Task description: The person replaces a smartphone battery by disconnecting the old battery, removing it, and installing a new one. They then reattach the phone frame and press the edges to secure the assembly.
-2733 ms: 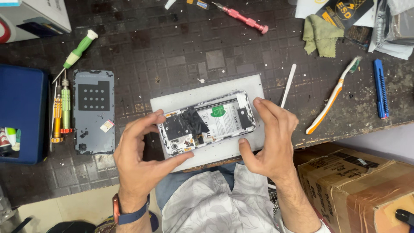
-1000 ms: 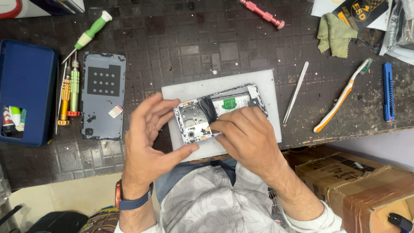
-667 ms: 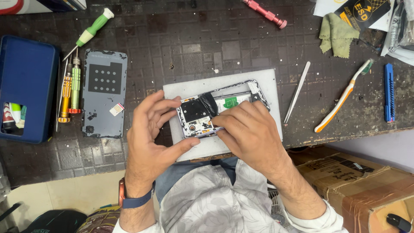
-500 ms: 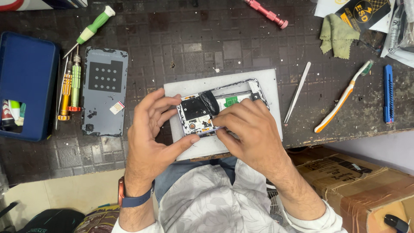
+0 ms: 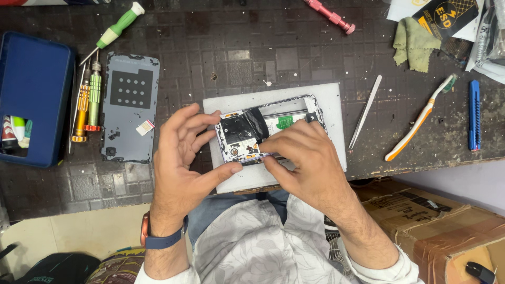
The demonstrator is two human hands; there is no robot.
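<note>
An opened phone (image 5: 263,131), with its back cover removed, is held on a white mat (image 5: 326,100) near the front edge of the dark workbench (image 5: 236,42). The left hand (image 5: 181,158) is placed at the left end of the phone: its thumb is pressed against the lower edge, while the other fingers (image 5: 192,123) are spread apart and curved near the upper left corner. The right hand (image 5: 305,158) is laid over the right half of the phone — its thumb and forefinger are brought together on the lower edge, clamped on the frame; whether a small part is pinched between them cannot be told.

The removed grey back cover (image 5: 130,108) is lying flat to the left of the mat, well apart from the phone. Just beside it two screwdrivers are seen, one orange (image 5: 81,113) and one green (image 5: 94,100). Further left a blue box (image 5: 34,79) is placed — in its opening a few small items (image 5: 13,134) in green, white and red are seen, but their kind cannot be told.

To the right of the mat a thin white pry tool (image 5: 365,111) is lying, then a toothbrush (image 5: 421,118) with an orange and white handle, and a blue tool (image 5: 474,114). A cardboard box (image 5: 421,221) is standing below the bench edge; its content is not shown.
</note>
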